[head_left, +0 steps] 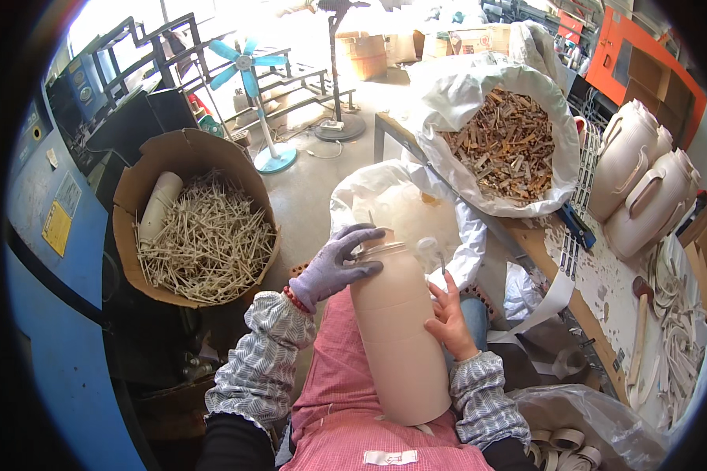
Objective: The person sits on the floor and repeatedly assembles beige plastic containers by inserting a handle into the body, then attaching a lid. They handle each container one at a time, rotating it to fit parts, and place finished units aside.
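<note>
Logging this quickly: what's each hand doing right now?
Left hand, gloved: gripping the jug near its neck.
Right hand, bare: on the jug's side, pinching a small blade.

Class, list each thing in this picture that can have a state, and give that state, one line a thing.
Beige plastic jug: tilted on the lap, held by both hands.
Left hand: gloved, gripping the jug's neck.
Right hand: bare, on the jug's side, holding a thin tool.
Cardboard drum: open, filled with pale sticks.
White sack: open, full of brown scraps.
Blue fan: upright; running or not, cannot tell.

Gloved left hand (334,267) atop beige plastic jug (397,330), bare right hand (448,314) gripping its side
</note>
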Motion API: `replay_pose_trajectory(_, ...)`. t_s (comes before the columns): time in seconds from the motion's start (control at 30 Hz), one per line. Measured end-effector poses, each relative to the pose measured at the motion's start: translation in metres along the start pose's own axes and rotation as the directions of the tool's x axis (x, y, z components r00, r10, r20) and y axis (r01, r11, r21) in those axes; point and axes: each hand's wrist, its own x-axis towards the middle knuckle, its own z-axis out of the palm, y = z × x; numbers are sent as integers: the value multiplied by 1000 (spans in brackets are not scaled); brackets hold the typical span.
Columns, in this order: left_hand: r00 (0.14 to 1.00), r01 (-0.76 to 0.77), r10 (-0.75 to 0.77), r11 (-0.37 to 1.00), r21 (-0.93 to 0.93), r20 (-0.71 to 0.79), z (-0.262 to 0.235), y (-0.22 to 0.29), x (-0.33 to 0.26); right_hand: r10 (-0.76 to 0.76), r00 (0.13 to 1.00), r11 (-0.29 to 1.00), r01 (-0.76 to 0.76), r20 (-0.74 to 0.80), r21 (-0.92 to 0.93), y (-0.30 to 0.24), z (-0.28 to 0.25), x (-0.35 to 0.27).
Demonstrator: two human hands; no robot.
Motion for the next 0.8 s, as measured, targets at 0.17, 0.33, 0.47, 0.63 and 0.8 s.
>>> replay_pose_trajectory(0.17, 999, 11, 0, 972, 236, -46, -4, -17, 5, -166, 941, 984, 179, -294, 15, -17, 18, -2)
replay_pose_trajectory(0.33, 966, -105, 228, 780, 617, -124, 11, -19, 20, -16, 971, 991, -17, -237, -133, -26, 42, -2)
replay_pose_trajectory(0.47, 973, -172, 222, 867, 468, -54, 5, -42, 18, -51, 959, 940, -48, -278, -337, -15, 53, 4)
replay_pose_trajectory(0.63, 984, -157, 137, 971, 183, 115, -1, -60, 7, -39, 969, 864, -89, -243, -495, -20, 55, 12)
replay_pose_trajectory(0.8, 972, -232, 216, 946, 225, 94, -1, -74, 2, 35, 965, 860, -163, -262, -484, -24, 61, 22)
